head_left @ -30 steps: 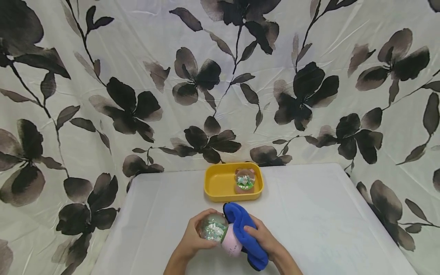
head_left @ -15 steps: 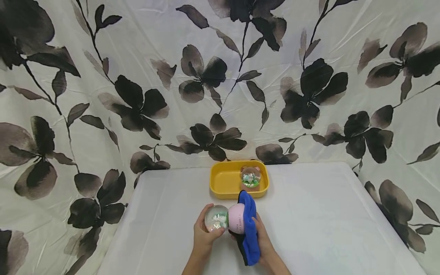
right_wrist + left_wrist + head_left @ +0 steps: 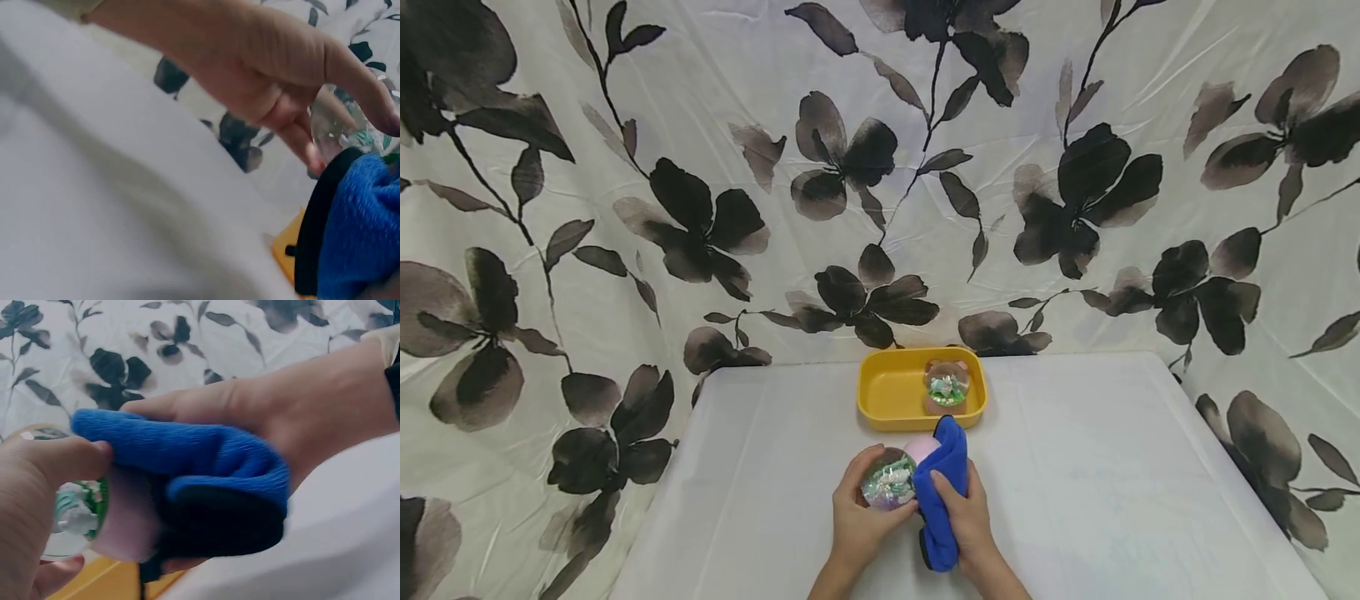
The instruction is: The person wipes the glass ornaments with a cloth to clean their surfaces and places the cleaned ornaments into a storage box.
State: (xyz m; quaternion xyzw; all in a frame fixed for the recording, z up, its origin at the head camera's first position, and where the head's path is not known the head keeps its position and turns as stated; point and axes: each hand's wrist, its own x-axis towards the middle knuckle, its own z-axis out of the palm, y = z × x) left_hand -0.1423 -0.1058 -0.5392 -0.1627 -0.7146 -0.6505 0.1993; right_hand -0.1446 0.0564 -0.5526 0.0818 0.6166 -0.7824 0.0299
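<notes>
My left hand (image 3: 859, 510) grips the clear ball of a snow globe (image 3: 889, 481), thumb on the near side and fingers round the far side. Green and white figures with glitter show inside the ball. The globe's pink base (image 3: 128, 519) points away and to the right. Round that base my right hand (image 3: 967, 517) holds a blue cloth (image 3: 943, 492) with black edging, pressed against the pink surface. Part of the base is hidden under the cloth. Both hands are above the table, in front of the tray.
A yellow tray (image 3: 887, 423) stands at the back of the white table (image 3: 1112, 475). In its right half sits a second snow globe (image 3: 947, 388), brown with bear ears. Behind the table hangs a floral curtain (image 3: 970, 275).
The globe turns in the hands: its pink base swings from pointing sideways to pointing away. The cloth shifts round the base. Over the second, the tray's place in view moves slightly right.
</notes>
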